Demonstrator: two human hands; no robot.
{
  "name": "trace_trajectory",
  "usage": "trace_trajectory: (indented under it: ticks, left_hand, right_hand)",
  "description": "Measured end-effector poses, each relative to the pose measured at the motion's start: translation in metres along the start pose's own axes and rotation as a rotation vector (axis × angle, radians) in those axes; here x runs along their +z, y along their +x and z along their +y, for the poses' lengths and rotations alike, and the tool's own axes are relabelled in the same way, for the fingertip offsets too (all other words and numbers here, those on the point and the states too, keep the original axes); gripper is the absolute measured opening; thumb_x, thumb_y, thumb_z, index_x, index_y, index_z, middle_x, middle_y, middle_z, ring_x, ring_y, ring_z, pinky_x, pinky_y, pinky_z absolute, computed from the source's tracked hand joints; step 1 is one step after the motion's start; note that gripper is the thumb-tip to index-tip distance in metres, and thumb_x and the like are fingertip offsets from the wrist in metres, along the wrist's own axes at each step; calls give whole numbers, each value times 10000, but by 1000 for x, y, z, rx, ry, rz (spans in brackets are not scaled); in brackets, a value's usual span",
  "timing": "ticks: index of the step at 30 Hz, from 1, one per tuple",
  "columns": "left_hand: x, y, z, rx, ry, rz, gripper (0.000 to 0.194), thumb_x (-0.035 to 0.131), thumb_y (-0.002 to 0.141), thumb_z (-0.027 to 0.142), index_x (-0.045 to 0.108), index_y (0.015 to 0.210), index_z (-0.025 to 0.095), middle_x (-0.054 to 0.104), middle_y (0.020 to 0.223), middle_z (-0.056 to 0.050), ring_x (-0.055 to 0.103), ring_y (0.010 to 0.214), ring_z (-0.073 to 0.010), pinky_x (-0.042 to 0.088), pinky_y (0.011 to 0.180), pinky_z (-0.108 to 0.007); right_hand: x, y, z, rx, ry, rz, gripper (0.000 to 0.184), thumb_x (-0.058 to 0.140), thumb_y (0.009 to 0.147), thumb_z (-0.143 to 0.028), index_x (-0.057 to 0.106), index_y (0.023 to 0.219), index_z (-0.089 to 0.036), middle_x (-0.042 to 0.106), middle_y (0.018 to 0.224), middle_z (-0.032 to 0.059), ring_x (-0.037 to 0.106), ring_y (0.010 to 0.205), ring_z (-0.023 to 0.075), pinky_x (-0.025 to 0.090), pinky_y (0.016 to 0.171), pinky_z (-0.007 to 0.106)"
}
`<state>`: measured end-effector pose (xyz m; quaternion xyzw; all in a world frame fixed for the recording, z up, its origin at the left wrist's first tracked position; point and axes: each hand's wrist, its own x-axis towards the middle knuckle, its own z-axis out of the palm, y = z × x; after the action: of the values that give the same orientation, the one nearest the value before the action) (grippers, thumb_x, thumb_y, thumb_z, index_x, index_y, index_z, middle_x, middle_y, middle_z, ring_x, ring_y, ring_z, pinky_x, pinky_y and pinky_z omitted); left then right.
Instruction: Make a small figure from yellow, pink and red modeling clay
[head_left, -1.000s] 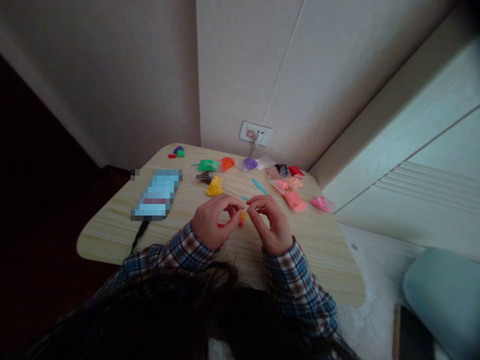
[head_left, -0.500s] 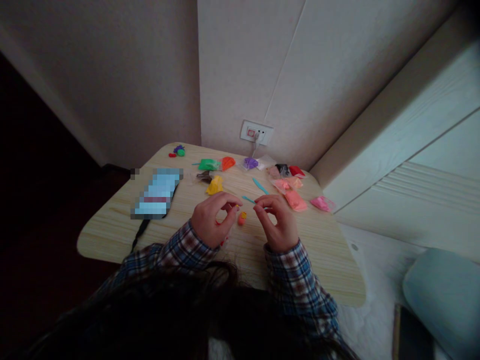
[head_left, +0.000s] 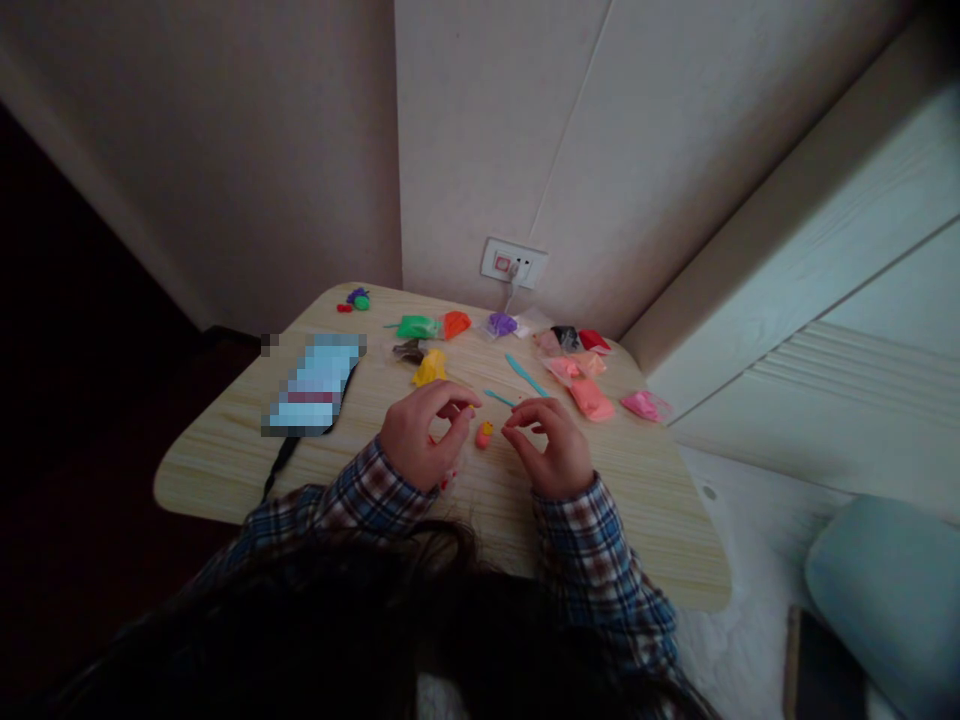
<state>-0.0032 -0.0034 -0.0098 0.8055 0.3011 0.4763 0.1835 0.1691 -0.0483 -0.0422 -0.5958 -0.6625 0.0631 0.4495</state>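
The device (head_left: 319, 385) lies on the L side of the surface (head_left: 637, 510). The figure (head_left: 484, 435) is btwn. the left hand (head_left: 420, 432) and the right hand (head_left: 553, 450). Just behind it are two tools (head_left: 525, 374). Most bags (head_left: 502, 324) lie farther back, several toward the R. The lumps (head_left: 360, 302) are nr. the far L corner. The socket (head_left: 514, 263) is on the wall (head_left: 480, 130), behind the surface.

A plug (head_left: 514, 271) sits in the wall socket (head_left: 534, 268); a lit phone (head_left: 316, 384) lies at left.

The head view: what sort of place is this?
Probably a room at home: a small wood-grain table against a wall, a wall socket behind it, bagged modelling clay on top.
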Motion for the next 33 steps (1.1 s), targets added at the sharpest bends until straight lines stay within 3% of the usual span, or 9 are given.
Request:
trace_trajectory:
  ticks: [5,10,21,27,33]
  left_hand:
    - [1,0,-1,8,7,1,105,519,766,92,614,803,120,652,727,-28,590,603,-90,490,624,-191]
    - [0,0,-2,10,18,-10,109,514,766,96,611,798,132,656,731,-25,594,610,-93,492,617,-190]
    - [1,0,0,-15,8,-32,106,508,779,126,612,801,130,658,740,-32,598,608,-101,493,620,-199]
    - [1,0,-1,-13,16,-32,101,509,778,130,609,794,136,662,740,-29,598,601,-102,492,612,-202]
    - [1,0,-1,-18,22,-49,95,515,777,122,606,798,141,664,751,-27,595,595,-96,492,610,-198]
  right_hand:
    - [3,-1,8,-37,-116,-63,162,538,801,-265,609,681,-183,621,818,87,593,810,200,503,747,359]
    - [3,-2,19,-75,-174,-157,71,585,749,-237,639,751,-190,612,901,89,586,894,215,495,797,355]
    - [7,-9,4,135,-356,-207,118,588,703,-172,664,772,-232,601,1020,50,524,973,215,395,810,367]
    - [8,-10,2,141,-351,-158,128,585,699,-156,661,768,-232,608,999,43,522,949,215,366,773,366]
    - [7,-9,10,88,-258,-67,105,545,775,-234,646,752,-214,613,938,74,551,916,228,421,789,391]
